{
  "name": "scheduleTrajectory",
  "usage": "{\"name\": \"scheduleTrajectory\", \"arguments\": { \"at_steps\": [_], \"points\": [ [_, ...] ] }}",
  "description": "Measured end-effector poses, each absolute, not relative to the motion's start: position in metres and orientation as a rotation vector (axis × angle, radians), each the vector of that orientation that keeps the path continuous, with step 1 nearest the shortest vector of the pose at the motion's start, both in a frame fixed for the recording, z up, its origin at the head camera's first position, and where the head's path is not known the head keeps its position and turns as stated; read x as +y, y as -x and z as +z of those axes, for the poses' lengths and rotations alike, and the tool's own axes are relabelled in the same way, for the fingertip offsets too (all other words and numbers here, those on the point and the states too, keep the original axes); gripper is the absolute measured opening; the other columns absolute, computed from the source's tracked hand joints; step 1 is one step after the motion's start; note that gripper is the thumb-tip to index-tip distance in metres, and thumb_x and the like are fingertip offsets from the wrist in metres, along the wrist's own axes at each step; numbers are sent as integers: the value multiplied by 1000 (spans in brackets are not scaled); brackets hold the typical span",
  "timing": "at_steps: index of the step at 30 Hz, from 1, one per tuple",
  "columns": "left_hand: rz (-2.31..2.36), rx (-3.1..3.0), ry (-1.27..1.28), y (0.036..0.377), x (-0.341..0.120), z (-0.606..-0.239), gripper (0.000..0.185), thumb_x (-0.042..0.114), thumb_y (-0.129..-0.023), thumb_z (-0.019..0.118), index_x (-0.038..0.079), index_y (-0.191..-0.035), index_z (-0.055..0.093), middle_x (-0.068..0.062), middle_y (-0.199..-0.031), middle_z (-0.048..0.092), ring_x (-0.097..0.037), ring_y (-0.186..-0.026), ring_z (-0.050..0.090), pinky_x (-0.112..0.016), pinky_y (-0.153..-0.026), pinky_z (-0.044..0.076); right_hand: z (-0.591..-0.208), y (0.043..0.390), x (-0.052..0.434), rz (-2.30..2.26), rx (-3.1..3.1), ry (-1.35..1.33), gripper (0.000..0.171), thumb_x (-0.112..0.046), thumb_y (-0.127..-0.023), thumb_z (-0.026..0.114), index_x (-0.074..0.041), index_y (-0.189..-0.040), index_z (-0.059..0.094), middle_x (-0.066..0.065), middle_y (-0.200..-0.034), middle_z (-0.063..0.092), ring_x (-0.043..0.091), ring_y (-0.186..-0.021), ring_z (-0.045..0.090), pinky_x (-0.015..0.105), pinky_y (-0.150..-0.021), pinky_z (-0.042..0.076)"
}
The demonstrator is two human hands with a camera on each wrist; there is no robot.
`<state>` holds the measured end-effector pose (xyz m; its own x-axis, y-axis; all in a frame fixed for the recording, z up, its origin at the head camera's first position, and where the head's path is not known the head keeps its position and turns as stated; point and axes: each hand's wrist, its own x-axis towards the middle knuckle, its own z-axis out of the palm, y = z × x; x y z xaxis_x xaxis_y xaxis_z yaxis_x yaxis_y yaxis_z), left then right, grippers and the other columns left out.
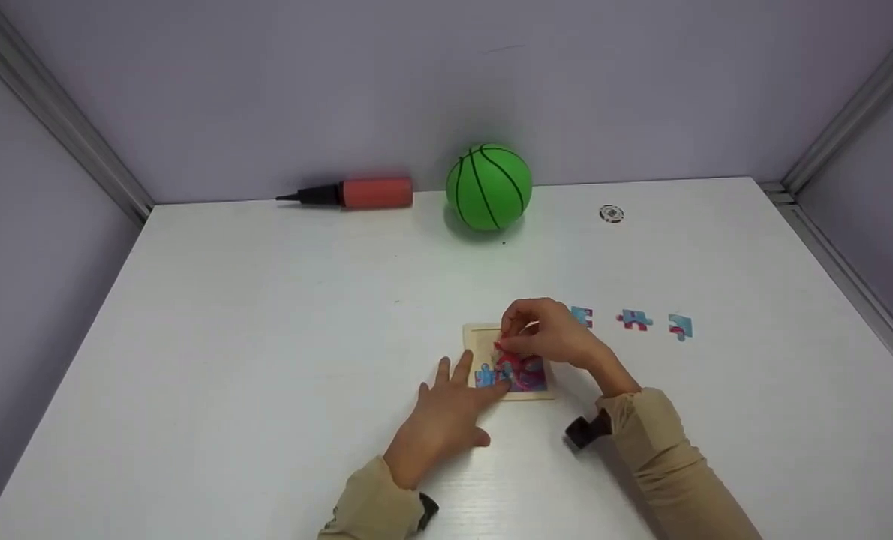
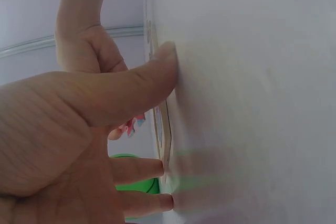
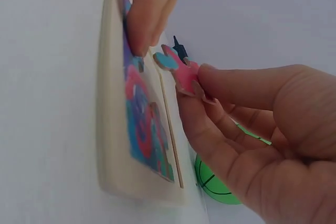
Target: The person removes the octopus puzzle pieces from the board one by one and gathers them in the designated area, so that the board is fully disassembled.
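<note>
A small wooden puzzle tray lies on the white table, its lower half filled with blue and pink pieces. My left hand lies flat with straight fingers, the fingertips pressing the tray's left edge. Over the tray's upper part, my right hand pinches a pink and blue puzzle piece between thumb and fingers, held just off the tray. A left fingertip rests on the fitted pieces beside it.
Three loose puzzle pieces lie in a row to the right of the tray. A green ball and a red hand pump sit at the table's far edge by the wall. A small round disc lies at the far right.
</note>
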<state>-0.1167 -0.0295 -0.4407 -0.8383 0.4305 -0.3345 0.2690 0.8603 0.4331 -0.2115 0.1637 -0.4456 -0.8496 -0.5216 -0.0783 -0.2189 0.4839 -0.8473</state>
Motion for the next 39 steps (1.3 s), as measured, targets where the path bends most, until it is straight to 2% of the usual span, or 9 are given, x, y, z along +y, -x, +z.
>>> {"name": "scheduleTrajectory", "arguments": {
  "at_steps": [10,16,24,32,39],
  "points": [
    [562,2614,-490,116,-29,-440,68,22,-80,79,32,-141,50,-19,-156,19,-48,-140,15,-68,-100,28,-432,207,198,-1425,2378,488,17,-12,-86,72,-2,-95,62,11,-87,63,24,-78,67,32,-70,55],
    [570,2603,-492,114,-27,-440,68,21,-81,78,31,-141,49,-18,-157,18,-48,-140,15,-68,-100,27,-432,199,238,-1382,2483,408,18,-12,-87,71,0,-98,62,12,-89,61,23,-77,63,27,-71,54],
    [601,2589,-486,115,-29,-440,67,19,-82,77,29,-142,49,-19,-157,17,-49,-140,13,-69,-101,25,-435,188,289,-1279,2592,290,19,-14,-87,72,-1,-98,63,10,-86,62,18,-73,59,29,-66,53],
    [604,2583,-493,115,-30,-441,67,19,-82,76,28,-143,48,-19,-157,16,-49,-140,12,-69,-101,25,-435,187,311,-1152,2621,225,17,-12,-87,71,0,-97,63,11,-86,59,22,-76,54,27,-63,51],
    [616,2585,-488,115,-29,-439,69,16,-81,77,29,-142,49,-20,-157,16,-49,-140,12,-69,-101,25,-444,190,316,-1034,2696,191,12,-12,-87,70,-3,-94,66,6,-82,60,21,-75,50,30,-60,43]
  ]
}}
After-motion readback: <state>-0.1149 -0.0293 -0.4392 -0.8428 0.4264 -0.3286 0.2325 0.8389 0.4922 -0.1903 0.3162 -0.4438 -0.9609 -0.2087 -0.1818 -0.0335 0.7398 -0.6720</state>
